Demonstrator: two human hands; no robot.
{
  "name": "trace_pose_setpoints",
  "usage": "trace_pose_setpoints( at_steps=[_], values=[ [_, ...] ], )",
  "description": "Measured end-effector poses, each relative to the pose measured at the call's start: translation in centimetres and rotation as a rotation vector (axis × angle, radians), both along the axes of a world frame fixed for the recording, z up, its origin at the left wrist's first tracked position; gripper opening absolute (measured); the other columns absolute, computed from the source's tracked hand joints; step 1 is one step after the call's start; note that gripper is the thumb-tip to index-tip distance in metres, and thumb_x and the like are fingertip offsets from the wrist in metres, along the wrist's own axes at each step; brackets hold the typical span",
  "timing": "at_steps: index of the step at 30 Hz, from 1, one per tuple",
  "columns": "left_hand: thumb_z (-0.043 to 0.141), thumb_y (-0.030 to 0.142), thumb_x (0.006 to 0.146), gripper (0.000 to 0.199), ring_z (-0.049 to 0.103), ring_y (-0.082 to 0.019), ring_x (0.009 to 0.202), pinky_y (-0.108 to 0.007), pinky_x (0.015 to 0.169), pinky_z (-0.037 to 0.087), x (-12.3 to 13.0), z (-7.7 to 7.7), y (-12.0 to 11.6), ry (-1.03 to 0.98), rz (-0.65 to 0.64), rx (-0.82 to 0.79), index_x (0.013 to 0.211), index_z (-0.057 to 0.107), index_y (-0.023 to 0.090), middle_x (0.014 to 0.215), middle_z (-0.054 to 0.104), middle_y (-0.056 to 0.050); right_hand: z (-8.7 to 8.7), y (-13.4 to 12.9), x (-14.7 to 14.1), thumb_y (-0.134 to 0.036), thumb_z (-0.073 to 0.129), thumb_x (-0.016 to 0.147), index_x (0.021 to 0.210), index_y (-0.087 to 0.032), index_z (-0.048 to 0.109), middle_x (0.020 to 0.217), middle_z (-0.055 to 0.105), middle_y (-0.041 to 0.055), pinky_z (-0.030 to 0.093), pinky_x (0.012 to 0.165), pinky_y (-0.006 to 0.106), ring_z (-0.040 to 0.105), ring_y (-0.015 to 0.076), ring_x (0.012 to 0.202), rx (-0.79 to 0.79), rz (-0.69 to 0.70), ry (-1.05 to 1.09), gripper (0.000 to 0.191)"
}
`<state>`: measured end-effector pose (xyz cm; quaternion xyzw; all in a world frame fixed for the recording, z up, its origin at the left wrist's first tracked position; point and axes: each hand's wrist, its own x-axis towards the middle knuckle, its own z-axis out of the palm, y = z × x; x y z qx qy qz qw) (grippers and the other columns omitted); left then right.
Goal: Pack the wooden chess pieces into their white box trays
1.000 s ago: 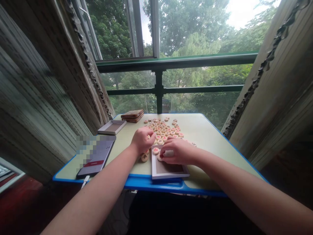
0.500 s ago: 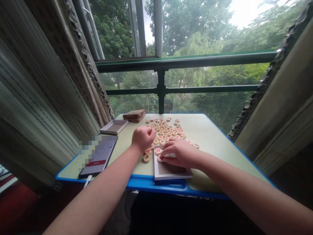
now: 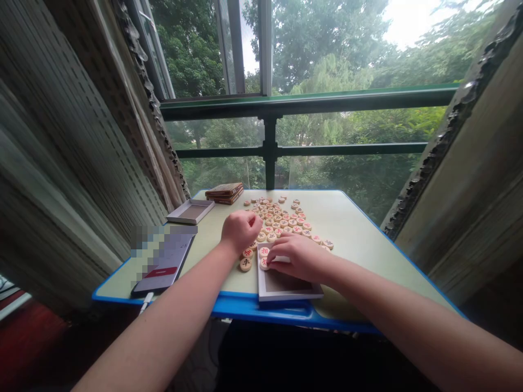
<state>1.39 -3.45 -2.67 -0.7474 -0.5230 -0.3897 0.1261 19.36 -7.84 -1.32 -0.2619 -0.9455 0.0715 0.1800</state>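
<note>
Round wooden pieces (image 3: 293, 222) with red or black characters lie spread over the middle of the table. A shallow box (image 3: 290, 291) stands at the front edge, with a red-marked piece (image 3: 265, 251) in its back left corner. Just in front of that one, my right hand (image 3: 297, 256) has its fingertips closed on a second piece (image 3: 264, 263), inside the box. My left hand (image 3: 241, 231) is closed above the left side of the spread pieces; whatever its fingers hold, if anything, is hidden. Two loose pieces (image 3: 245, 264) lie left of the box.
An open shallow lid (image 3: 191, 210) and a small stack of flat boxes (image 3: 224, 191) sit at the back left. A phone (image 3: 165, 264) with a white cable (image 3: 146, 302) lies at the left. Curtains flank the table, and a railed window stands behind.
My right hand has shifted the second piece slightly left, up against the box's left wall. My left hand stays closed in nearly the same place.
</note>
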Motion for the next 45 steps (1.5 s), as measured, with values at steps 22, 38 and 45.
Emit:
trace_pose_setpoints(
  at_steps=[22, 38, 45],
  values=[
    [0.044, 0.024, 0.077, 0.033, 0.041, -0.013, 0.049, -0.028, 0.050, 0.025, 0.14, 0.37, 0.21, -0.132, 0.110, -0.102, 0.045, 0.049, 0.018, 0.047, 0.053, -0.003, 0.16, -0.18, -0.32, -0.031, 0.057, 0.082, 0.081, -0.020, 0.065, 0.071, 0.064, 0.0025, 0.038, 0.063, 0.025, 0.052, 0.0142, 0.067, 0.024, -0.078, -0.058, 0.014],
    [0.041, 0.028, 0.077, 0.031, 0.040, -0.015, 0.050, -0.028, 0.051, 0.022, -0.05, 0.73, 0.23, -0.231, 0.233, -0.275, 0.050, 0.052, 0.018, 0.051, 0.055, -0.004, 0.20, -0.22, -0.53, -0.037, 0.055, 0.083, 0.081, -0.020, 0.063, 0.068, 0.063, 0.0018, 0.039, 0.066, 0.025, 0.052, 0.0136, 0.066, -0.028, -0.111, -0.031, 0.019],
    [0.041, 0.028, 0.078, 0.032, 0.042, -0.014, 0.053, -0.027, 0.052, 0.023, 0.12, 0.82, 0.13, -0.209, 0.269, -0.314, 0.053, 0.056, 0.017, 0.055, 0.058, -0.004, 0.36, -0.29, -0.46, -0.036, 0.058, 0.082, 0.083, -0.020, 0.064, 0.066, 0.062, 0.0010, 0.038, 0.064, 0.025, 0.051, 0.0138, 0.066, -0.034, -0.119, -0.042, 0.017]
  ],
)
